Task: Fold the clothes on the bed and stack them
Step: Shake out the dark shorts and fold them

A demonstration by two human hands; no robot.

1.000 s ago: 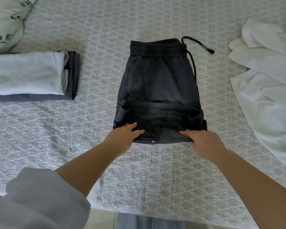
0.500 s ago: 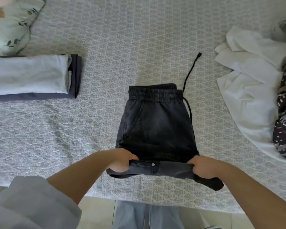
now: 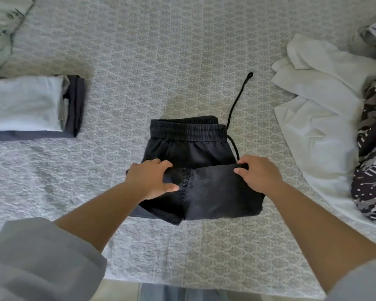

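Black drawstring trousers (image 3: 213,192) lie partly folded in the middle of the bed (image 3: 182,61), waistband at the far end and a black cord trailing up past it. My left hand (image 3: 152,179) grips the left corner of the near folded layer. My right hand (image 3: 258,172) pinches its right corner. The layer they hold lies over the lower half of the trousers. A folded stack (image 3: 30,105), a pale grey garment on a dark grey one, rests at the left edge.
A crumpled white garment (image 3: 317,105) lies at the right, with a dark patterned garment (image 3: 373,170) beside it and a grey one at the top right corner. A leaf-print pillow (image 3: 4,25) sits at the top left. The bed's near edge runs below my arms.
My hands gripped the near end of the trousers, drew them toward me, then carried that end up and over toward the waistband. The cord now points up instead of to the right.
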